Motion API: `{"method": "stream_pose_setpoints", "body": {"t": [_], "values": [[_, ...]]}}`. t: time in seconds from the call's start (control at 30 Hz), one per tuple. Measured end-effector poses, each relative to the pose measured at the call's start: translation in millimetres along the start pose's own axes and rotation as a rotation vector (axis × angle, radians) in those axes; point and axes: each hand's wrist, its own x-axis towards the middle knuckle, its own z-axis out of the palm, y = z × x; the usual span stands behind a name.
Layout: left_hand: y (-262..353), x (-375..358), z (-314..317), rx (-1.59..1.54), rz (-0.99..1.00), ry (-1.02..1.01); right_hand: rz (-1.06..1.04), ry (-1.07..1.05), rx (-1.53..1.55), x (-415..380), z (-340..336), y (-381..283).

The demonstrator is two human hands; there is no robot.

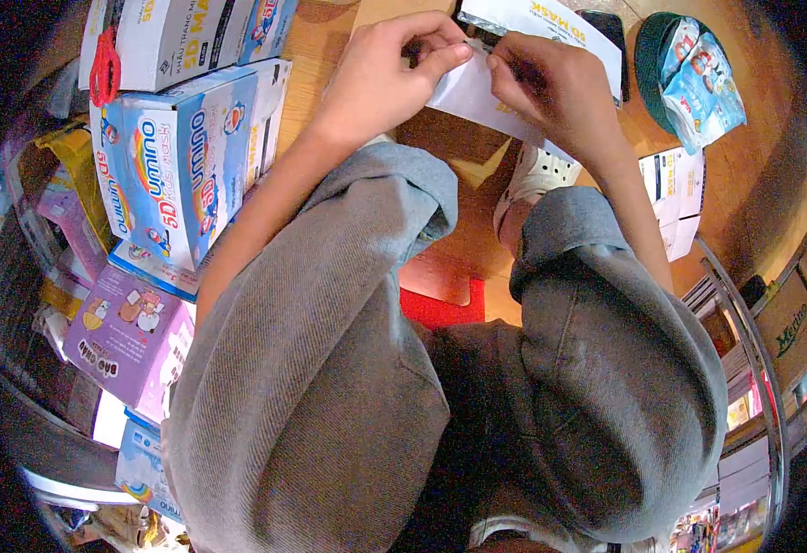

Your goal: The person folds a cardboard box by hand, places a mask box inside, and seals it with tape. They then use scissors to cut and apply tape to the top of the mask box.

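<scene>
At the top centre, a white mask box (555, 26) with yellow "5D MASK" print lies on a brown surface. Over its near part are both of my hands, close together. My left hand (403, 69) has its thumb and index finger pressed together, at something too small to make out. Facing it, my right hand (551, 83) has curled fingers and its thumb near the forefinger; whatever it pinches is hidden. A white panel of the box shows below and between the hands.
Blue-and-white Umino mask boxes (159, 175) stand at the left, with red-handled scissors (105, 69) above. Below them sits a purple box (127, 323). A dark phone (606, 32), a blue packet (703, 83) and a flat white carton (678, 198) lie at the right.
</scene>
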Motion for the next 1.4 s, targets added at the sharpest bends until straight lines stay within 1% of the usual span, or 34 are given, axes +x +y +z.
{"method": "stream_pose_setpoints", "body": {"t": [0.07,0.13,0.23,0.27,0.33,0.43,0.57,0.73,0.77,0.83,0.87,0.93,0.97,1.07,1.17,1.27,1.4], "values": [[-2.2,0.8,0.1,-0.009,0.002,0.006,-0.033,0.036,-0.132,0.8,-0.1,-0.6],[-3.0,0.4,-0.2,-0.007,0.005,0.024,-0.037,0.051,-0.16,0.8,0.7,-1.8],[0.4,-0.3,-0.7,-0.035,-0.062,0.033,-0.051,0.087,-0.199,-1.2,2.4,-1.3],[-1.1,0.0,-0.4,-0.021,-0.046,0.048,-0.056,0.101,-0.212,-1.7,2.9,-1.3],[-5.4,0.7,1.0,0.004,-0.012,0.08,-0.032,0.116,-0.196,-2.1,2.7,-4.1],[-0.7,0.1,0.6,0.08,-0.012,0.133,-0.002,0.128,-0.176,-2.9,0.2,-13.6],[2.4,1.5,0.5,0.072,-0.005,0.101,0.065,0.139,-0.092,-3.9,-1.6,-14.8],[0.6,-0.1,0.8,-0.005,0.062,0.038,0.148,-0.095,-0.343,5.6,-13.2,-35.5],[1.1,-0.5,0.6,-0.014,0.02,0.032,0.17,-0.139,-0.403,7.2,-13.6,-37.4],[2.3,-1.4,0.2,-0.032,-0.063,0.02,0.089,-0.017,-0.359,5.2,-5.2,-27.4],[2.1,-1.9,0.1,-0.023,-0.036,0.031,0.047,0.045,-0.337,4.0,-0.6,-21.5],[0.8,-3.1,1.5,-0.009,0.018,0.054,0.028,0.079,-0.243,0.8,3.8,-13.3],[1.4,-3.0,2.2,-0.011,0.011,0.049,0.019,0.094,-0.196,-0.8,4.4,-10.4],[4.7,-2.5,1.9,-0.01,-0.008,0.044,0.048,0.048,-0.093,-1.1,1.1,-6.1],[6.3,-1.6,2.1,-0.014,-0.002,0.054,0.029,0.095,-0.037,-3.3,2.4,-2.1],[1.1,-0.7,3.8,-0.028,0.008,0.053,0.019,0.066,-0.055,-4.6,-1.3,-1.8],[-0.9,-0.8,4.1,-0.023,-0.018,0.049,0.014,0.093,-0.033,-6.2,-0.4,-2.1]]}}
